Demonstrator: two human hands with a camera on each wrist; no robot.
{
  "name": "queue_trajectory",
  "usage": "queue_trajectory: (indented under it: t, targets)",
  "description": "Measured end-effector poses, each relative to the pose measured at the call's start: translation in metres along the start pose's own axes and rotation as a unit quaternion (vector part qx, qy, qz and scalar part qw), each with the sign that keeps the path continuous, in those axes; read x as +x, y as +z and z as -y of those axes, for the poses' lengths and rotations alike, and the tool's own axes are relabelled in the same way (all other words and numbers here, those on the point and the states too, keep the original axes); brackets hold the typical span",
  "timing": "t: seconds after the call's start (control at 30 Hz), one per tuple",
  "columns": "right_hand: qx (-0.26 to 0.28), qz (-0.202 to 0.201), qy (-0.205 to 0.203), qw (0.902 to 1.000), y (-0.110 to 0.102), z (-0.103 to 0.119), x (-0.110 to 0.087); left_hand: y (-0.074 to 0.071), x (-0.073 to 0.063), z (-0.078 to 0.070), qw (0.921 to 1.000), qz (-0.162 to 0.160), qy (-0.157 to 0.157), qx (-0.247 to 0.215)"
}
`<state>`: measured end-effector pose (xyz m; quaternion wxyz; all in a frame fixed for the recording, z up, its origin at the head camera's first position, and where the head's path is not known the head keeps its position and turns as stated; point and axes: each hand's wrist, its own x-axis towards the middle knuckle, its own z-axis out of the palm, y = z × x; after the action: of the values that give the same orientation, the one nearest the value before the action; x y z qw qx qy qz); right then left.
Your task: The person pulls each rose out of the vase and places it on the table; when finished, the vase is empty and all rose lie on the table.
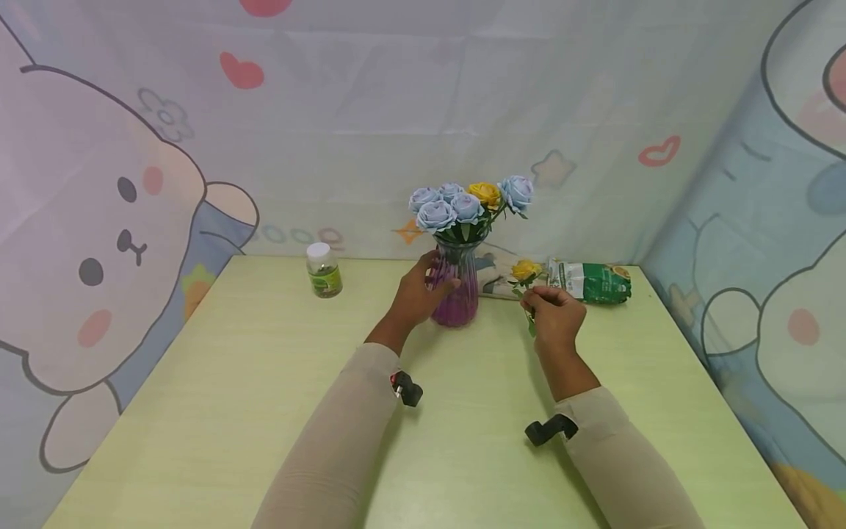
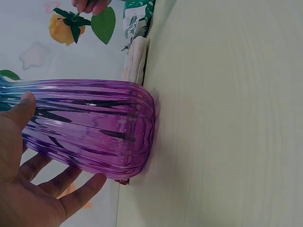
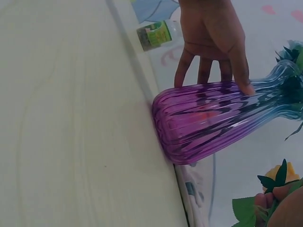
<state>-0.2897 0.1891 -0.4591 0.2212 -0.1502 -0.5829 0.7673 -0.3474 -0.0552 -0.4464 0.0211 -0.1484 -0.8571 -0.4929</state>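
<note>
A ribbed glass vase [image 1: 466, 290], purple below and bluish at the neck, stands upright on the table. It holds several pale blue roses [image 1: 436, 217] and one yellow rose [image 1: 485, 195]. My left hand [image 1: 416, 295] holds the vase from its left side, thumb across the front and fingers along the far side, as the right wrist view also shows. To the right of the vase, my right hand [image 1: 558, 317] pinches a second yellow rose [image 1: 526, 270] by its stem just under the bloom. Green leaves [image 2: 103, 25] hang beside those fingertips.
A white-lidded jar [image 1: 324, 270] with a green label stands at the back left. Behind the vase lies a pale patterned pouch [image 1: 496, 272]. A green and white packet [image 1: 591, 283] lies at the back right. A printed cloth [image 1: 370, 147] hangs behind the table [image 1: 264, 411].
</note>
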Motion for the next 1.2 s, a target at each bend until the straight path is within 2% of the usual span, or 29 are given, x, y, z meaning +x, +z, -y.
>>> queue_trajectory:
  t: [0.13,0.3,0.83,0.87,1.0,1.1,1.2]
  targets:
    - [-0.020,0.000,-0.023,0.9995,0.000,-0.007,0.001,-0.001,0.000,0.000,1.0000,0.002,-0.001,0.000]
    - [-0.047,0.006,-0.031,0.9984,0.000,-0.016,0.002,-0.001,0.001,0.001,1.0000,0.005,-0.003,-0.003]
    - [-0.110,-0.013,-0.001,0.9938,0.004,-0.028,0.004,-0.002,0.000,0.001,1.0000,0.002,-0.001,0.004]
    - [-0.106,-0.011,0.005,0.9943,0.003,-0.027,0.004,-0.002,0.000,0.001,1.0000,0.003,-0.002,0.006]
    - [-0.034,-0.003,0.036,0.9987,0.004,-0.024,0.007,-0.001,0.001,0.000,1.0000,0.004,-0.001,0.007]
    - [0.020,-0.001,0.050,0.9985,0.004,-0.022,0.009,-0.001,0.001,0.000,0.9999,0.003,0.000,0.010]
    - [0.008,0.007,0.059,0.9982,0.002,-0.023,0.011,-0.001,0.002,0.001,0.9999,0.000,0.001,0.014]
